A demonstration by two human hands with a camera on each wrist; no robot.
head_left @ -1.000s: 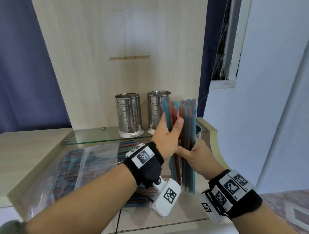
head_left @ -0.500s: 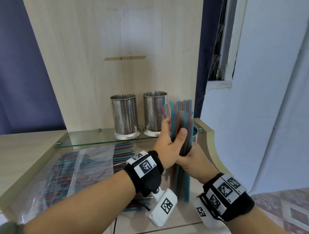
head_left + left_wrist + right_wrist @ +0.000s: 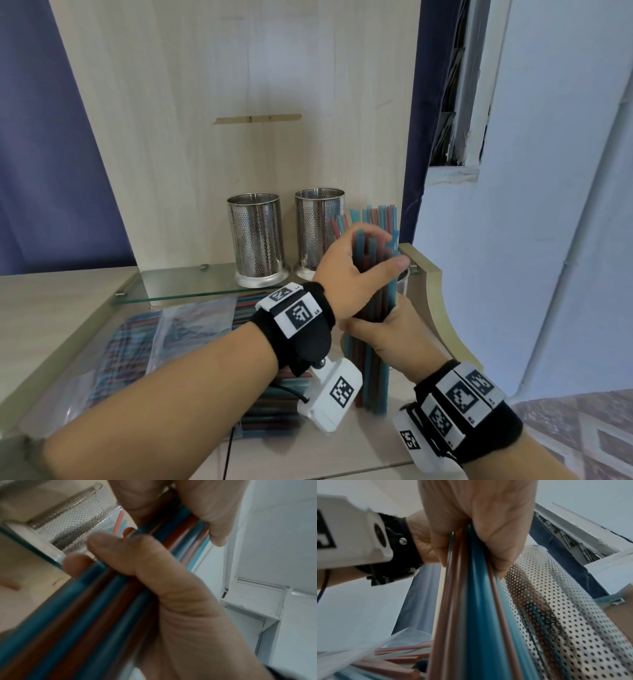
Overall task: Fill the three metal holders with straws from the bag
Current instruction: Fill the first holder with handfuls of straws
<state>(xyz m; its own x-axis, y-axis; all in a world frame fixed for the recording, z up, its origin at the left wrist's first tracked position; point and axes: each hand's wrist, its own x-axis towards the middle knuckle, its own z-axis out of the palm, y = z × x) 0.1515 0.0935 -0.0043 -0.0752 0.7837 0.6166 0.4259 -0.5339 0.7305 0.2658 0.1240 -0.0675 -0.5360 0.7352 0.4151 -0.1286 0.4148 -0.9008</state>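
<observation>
Two perforated metal holders (image 3: 255, 240) (image 3: 317, 229) stand empty on the glass shelf (image 3: 191, 284). A third holder (image 3: 404, 279), mostly hidden behind my hands, has blue and red straws (image 3: 380, 214) sticking out of it; the right wrist view shows it close up (image 3: 565, 615). An upright bundle of blue and red straws (image 3: 373, 377) (image 3: 471, 601) (image 3: 102, 601) stands in front of it, lower ends down at the counter. My left hand (image 3: 356, 270) grips the bundle near its top. My right hand (image 3: 387, 329) (image 3: 479, 513) grips it lower down.
The clear bag of straws (image 3: 164, 329) (image 3: 385, 662) lies open on the counter under the glass shelf, left of my hands. A wooden back panel (image 3: 239, 102) rises behind the holders. The counter's curved wooden edge (image 3: 435, 291) is just right of the bundle.
My left hand has slid up and to the right along the bundle, toward its top ends. The bundle has sunk a little toward the counter. My right hand keeps its hold.
</observation>
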